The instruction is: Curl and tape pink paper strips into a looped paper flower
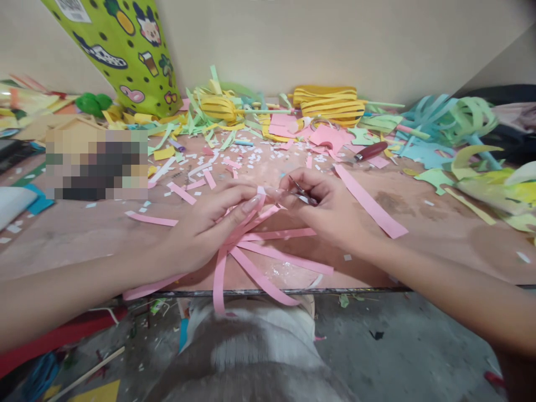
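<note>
Pink paper strips (276, 235) radiate over the tabletop (435, 251) at its near edge, beneath both hands. The left hand (218, 215) pinches their gathered end; the right hand (324, 204), just beside, grasps a dark metal tool (309, 199) (type partly hidden). A white scrap (261, 190) lies at the left fingertips.

Left hand (221, 215) pinching pink strips (285, 258), right hand (326, 201) holding metal tool (309, 198), littered table (444, 240)

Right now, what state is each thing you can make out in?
Left hand: closed on pink strips.
Right hand: gripping dark metal tool.
Dark metal tool: partly hidden.
Pink strips: splayed outward.
Loose pink strip: lying apart.
Red-handled tool: lying down, unheld.
Green bag: standing.
Table: littered with scraps.
</note>
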`<state>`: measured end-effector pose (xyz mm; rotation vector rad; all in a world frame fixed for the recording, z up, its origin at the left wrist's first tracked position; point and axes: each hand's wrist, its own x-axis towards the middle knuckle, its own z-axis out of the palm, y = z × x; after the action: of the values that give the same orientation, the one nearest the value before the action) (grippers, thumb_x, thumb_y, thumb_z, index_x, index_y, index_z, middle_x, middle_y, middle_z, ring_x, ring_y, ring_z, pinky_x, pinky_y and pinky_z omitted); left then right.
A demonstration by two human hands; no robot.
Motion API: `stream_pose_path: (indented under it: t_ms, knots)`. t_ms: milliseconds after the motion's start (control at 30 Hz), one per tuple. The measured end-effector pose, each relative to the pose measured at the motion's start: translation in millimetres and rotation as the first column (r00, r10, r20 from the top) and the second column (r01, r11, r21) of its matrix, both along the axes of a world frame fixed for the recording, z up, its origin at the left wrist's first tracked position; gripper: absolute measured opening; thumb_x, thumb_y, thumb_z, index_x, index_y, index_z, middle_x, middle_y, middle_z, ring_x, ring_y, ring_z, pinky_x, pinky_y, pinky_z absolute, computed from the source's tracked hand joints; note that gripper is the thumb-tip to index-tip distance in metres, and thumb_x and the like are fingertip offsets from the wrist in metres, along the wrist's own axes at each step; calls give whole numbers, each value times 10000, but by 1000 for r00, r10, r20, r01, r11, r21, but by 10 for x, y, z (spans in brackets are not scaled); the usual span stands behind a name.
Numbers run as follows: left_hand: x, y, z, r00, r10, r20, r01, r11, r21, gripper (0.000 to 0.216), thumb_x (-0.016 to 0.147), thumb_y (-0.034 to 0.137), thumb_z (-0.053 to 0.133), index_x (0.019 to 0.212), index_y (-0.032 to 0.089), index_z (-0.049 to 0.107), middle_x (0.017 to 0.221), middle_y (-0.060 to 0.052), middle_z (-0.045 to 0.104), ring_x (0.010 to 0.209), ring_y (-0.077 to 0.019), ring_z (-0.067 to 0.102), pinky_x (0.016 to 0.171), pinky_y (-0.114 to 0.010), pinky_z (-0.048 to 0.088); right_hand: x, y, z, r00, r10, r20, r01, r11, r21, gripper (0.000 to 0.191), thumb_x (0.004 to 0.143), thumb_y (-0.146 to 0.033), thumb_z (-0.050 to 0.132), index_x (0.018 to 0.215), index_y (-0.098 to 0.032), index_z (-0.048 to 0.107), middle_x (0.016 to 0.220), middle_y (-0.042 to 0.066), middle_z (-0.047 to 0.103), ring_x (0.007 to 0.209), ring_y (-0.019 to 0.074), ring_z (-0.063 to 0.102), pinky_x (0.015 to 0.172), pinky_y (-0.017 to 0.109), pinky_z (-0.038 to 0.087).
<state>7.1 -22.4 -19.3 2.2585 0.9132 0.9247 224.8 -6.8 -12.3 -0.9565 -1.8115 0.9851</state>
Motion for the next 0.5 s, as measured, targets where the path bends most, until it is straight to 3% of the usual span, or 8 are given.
stream_pose_path:
  t_ms: [500]
  knots:
    - [-11, -12, 22, 999, 39, -24, -39, 999, -11, 238, 1067, 272, 448, 1083, 191, 671, 1181, -44, 677, 1111, -163, 621, 1003, -247, 466, -3, -7, 9, 1000, -18, -12, 19, 1000, 13, 177, 904, -263, 676, 765, -169, 621, 681, -37, 492, 634, 83, 413, 595, 255, 336]
